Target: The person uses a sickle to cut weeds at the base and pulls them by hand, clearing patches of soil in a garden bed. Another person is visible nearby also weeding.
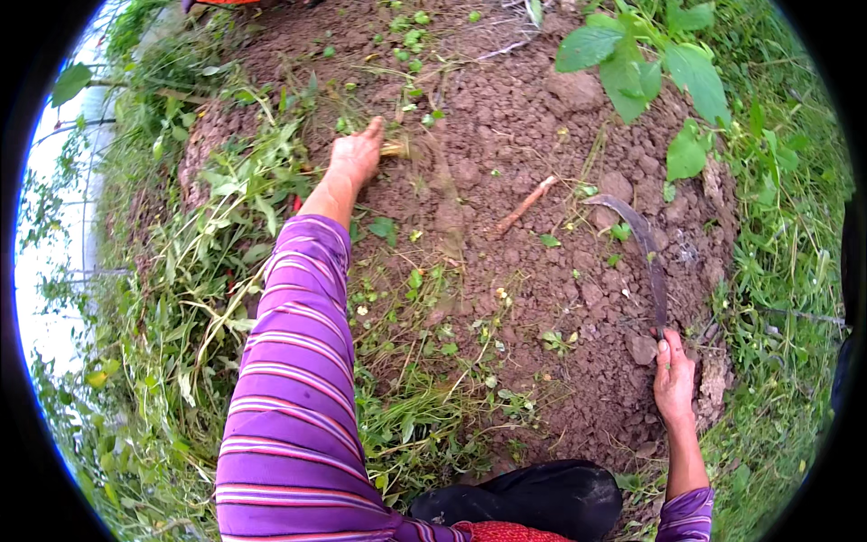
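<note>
My right hand (pixel 674 379) grips a sickle (pixel 648 247) by the handle end, which is mostly hidden in the fingers. Its dark curved blade reaches up and to the left, just over the crumbly brown soil (pixel 515 129). My left hand (pixel 355 152) is stretched far forward, closed around straw-coloured plant stems (pixel 395 149) that stick out on its right side. Blurred strands trail from these stems over the ground. Left of that forearm lies a thick heap of cut or uprooted weeds (pixel 230 183). Loose weeds (pixel 420 400) also lie nearer my body.
A brown stick (pixel 525 206) rests on the soil between my hands. A broad-leaved plant (pixel 637 61) stands at the upper right, with grass (pixel 779 284) along the right edge. My dark-clothed knee (pixel 542 494) is at the bottom. Orange cloth (pixel 227 1) shows at the top edge.
</note>
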A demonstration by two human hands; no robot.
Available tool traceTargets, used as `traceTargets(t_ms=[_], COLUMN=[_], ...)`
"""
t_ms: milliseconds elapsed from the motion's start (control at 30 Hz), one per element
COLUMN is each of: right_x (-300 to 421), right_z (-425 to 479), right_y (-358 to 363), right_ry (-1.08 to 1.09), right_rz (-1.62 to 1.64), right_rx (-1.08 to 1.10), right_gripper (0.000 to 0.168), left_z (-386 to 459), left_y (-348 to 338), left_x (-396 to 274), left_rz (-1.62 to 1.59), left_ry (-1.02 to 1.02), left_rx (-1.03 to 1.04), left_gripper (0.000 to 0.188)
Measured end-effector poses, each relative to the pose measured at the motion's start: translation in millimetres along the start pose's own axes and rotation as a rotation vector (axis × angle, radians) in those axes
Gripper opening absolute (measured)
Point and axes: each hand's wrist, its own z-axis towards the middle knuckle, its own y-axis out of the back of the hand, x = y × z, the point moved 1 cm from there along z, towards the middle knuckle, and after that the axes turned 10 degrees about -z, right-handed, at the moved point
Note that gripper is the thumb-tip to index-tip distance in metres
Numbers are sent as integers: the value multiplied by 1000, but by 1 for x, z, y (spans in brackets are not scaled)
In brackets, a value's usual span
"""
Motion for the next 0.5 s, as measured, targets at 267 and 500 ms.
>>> traceTargets(t_ms=[267, 500], right_x=[-13, -8], right_z=[1, -3], right_y=[-4, -6], right_ry=[24, -83], right_rz=[31, -7], right_rx=[-11, 60], right_gripper=[20, 21], left_z=[-4, -102], left_y=[-16, -15], left_x=[-7, -62], left_rz=[31, -473], left_ry=[58, 138], left_rx=[37, 98], left_gripper=[22, 25])
